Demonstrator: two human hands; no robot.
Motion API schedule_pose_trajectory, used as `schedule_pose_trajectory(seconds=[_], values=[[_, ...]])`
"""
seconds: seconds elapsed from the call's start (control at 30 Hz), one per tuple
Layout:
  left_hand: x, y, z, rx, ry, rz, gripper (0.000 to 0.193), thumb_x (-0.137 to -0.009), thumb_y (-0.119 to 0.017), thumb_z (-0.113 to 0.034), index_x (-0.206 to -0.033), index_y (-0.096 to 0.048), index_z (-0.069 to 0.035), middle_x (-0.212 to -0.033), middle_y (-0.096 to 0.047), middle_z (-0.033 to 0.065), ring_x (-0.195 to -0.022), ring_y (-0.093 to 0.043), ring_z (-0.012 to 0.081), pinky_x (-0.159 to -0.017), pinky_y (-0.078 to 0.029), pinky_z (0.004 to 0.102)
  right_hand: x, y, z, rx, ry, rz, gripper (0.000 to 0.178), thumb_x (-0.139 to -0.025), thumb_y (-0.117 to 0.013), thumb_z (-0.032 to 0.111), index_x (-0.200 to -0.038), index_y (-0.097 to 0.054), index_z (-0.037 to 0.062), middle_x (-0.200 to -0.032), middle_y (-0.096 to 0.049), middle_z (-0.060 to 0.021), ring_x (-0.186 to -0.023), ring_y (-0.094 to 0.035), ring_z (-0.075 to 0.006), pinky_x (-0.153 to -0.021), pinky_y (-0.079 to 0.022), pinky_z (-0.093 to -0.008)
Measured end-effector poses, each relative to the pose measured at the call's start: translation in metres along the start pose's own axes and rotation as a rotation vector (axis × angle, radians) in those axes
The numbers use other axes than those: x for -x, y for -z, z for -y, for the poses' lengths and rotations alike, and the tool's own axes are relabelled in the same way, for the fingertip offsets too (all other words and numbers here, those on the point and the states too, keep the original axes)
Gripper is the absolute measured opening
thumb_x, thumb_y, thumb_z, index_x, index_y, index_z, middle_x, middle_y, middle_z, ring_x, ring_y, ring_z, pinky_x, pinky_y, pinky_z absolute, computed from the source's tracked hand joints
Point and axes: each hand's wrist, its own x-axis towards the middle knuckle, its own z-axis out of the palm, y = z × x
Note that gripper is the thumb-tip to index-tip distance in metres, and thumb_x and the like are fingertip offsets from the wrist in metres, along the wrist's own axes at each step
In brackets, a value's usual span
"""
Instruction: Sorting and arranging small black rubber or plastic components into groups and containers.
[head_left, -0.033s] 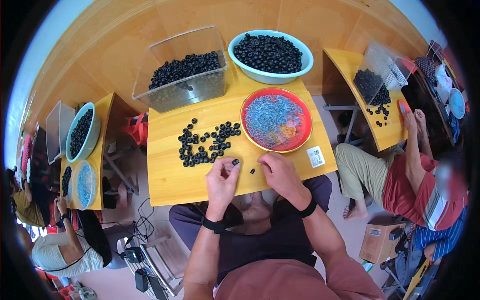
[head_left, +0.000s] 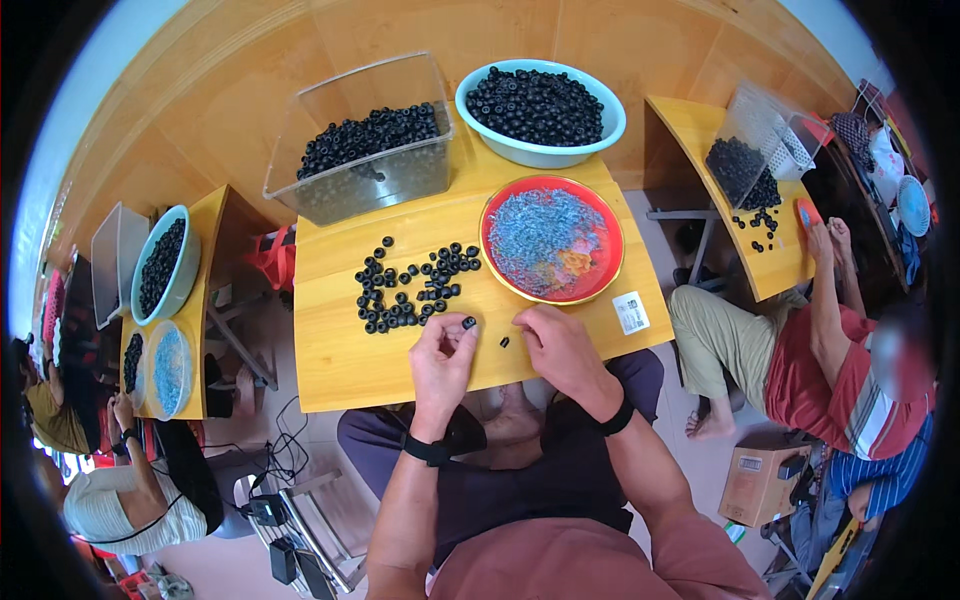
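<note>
Between the thumb and forefinger of my left hand (head_left: pixel 442 355) is a small black bead-like piece with a hole (head_left: pixel 469 323). My right hand (head_left: pixel 562 352) is closed in a pinch to the right of it, and anything in its fingertips is too small to make out. A tiny black bit (head_left: pixel 504 342) lies on the yellow table between the hands. Beyond my left hand spreads a loose group of similar black pieces (head_left: pixel 400 320). A red round tray (head_left: pixel 616 225) with a gold rim, past my right hand, holds many thin blue-grey bits (head_left: pixel 540 230).
At the table's (head_left: pixel 330 370) back stand a clear plastic bin (head_left: pixel 400 170) and a light-blue basin (head_left: pixel 545 155), both heaped with black pieces. A white label (head_left: pixel 631 313) lies at the right. Co-workers sit at tables left and right. A carton (head_left: pixel 765 480) is on the floor.
</note>
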Motion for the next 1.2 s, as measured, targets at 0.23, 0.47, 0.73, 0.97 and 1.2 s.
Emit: schedule_pose_trajectory(seconds=[0.23,0.47,0.73,0.97,1.2], values=[[0.000,-0.005,-0.002,0.123,-0.014,0.021,0.014,-0.093,-0.075,-0.003,-0.105,-0.068,-0.001,-0.079,-0.067,-0.0020,-0.070,-0.056,0.0036,-0.066,-0.048,0.0209,0.011,-0.006,0.019,0.105,-0.023,0.039,0.020,-0.085,-0.066,0.005,-0.104,-0.063,0.0020,-0.096,-0.063,-0.0197,-0.093,-0.064,-0.0402,-0.080,-0.053,-0.0478],[0.004,-0.001,-0.006,-0.019,-0.031,0.073,0.016,-0.091,-0.076,-0.006,-0.103,-0.068,0.001,-0.081,-0.069,0.0029,-0.070,-0.060,0.0068,-0.067,-0.051,0.0240,0.006,-0.013,0.011,0.144,0.016,0.085,0.019,-0.083,-0.069,0.006,-0.101,-0.062,0.0017,-0.087,-0.065,-0.0180,-0.085,-0.067,-0.0389,-0.075,-0.054,-0.0481],[0.005,-0.001,-0.011,-0.187,-0.190,0.219,0.018,-0.090,-0.076,-0.004,-0.106,-0.069,0.000,-0.089,-0.076,0.0079,-0.077,-0.069,0.0096,-0.070,-0.055,0.0255,0.002,-0.008,0.014,-0.345,-0.148,0.014,0.018,-0.086,-0.073,0.006,-0.099,-0.067,-0.0023,-0.083,-0.073,-0.0157,-0.072,-0.074,-0.0222,-0.065,-0.057,-0.0333],[0.006,-0.001,-0.010,-0.184,-0.127,0.219,0.017,-0.090,-0.076,-0.003,-0.105,-0.069,0.000,-0.086,-0.075,0.0063,-0.074,-0.068,0.0092,-0.069,-0.055,0.0255,0.006,-0.014,0.010,-0.464,-0.254,0.035,0.021,-0.088,-0.074,0.008,-0.106,-0.068,-0.0025,-0.086,-0.075,-0.0138,-0.074,-0.074,-0.0171,-0.067,-0.057,-0.0304],[0.006,-0.003,-0.011,-0.192,-0.183,0.201,0.018,-0.087,-0.077,-0.003,-0.104,-0.069,-0.001,-0.080,-0.069,0.0089,-0.071,-0.067,0.0160,-0.066,-0.055,0.0292,0.011,-0.010,0.007,-0.484,-0.269,-0.103,0.014,-0.091,-0.071,0.003,-0.103,-0.069,-0.0035,-0.090,-0.076,-0.0133,-0.076,-0.075,-0.0172,-0.068,-0.058,-0.0297]])
